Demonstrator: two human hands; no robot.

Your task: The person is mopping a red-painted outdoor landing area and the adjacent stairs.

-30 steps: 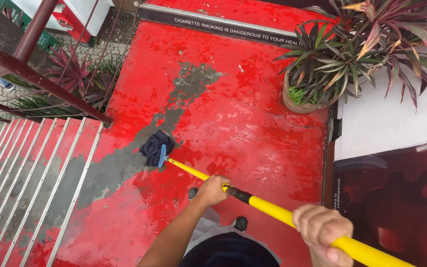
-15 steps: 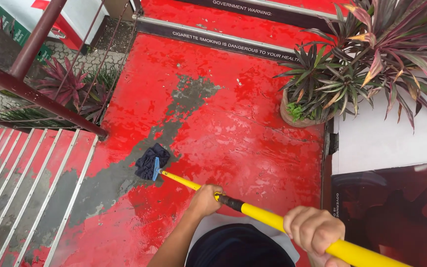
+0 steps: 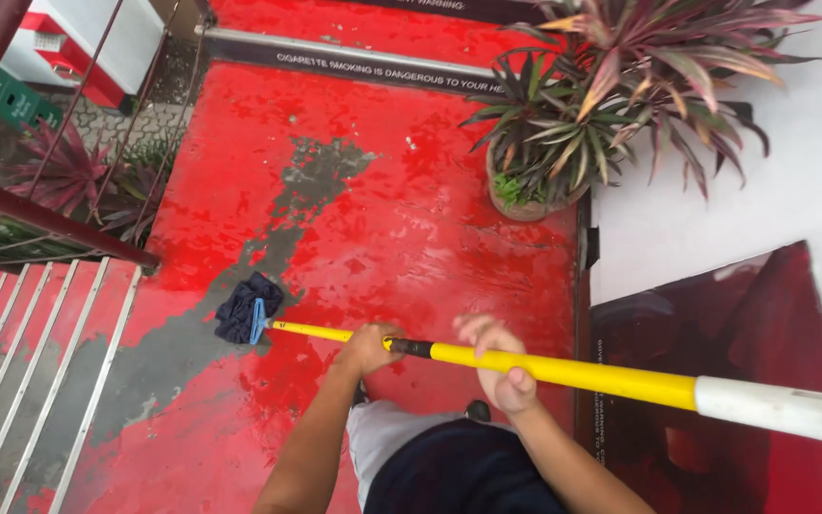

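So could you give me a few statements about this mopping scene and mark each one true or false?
1. Both hands are on the yellow mop pole. True: the left hand grips it near the black collar, and the right hand is on it further up.
2. The mop head is bright white. False: it is a dark blue cloth.
3. The floor is painted red, with grey worn patches. True.
4. The potted plant stands by the metal railing. False: it stands on the opposite side, against the white wall.
5. The pole's upper end has a white grip. True.
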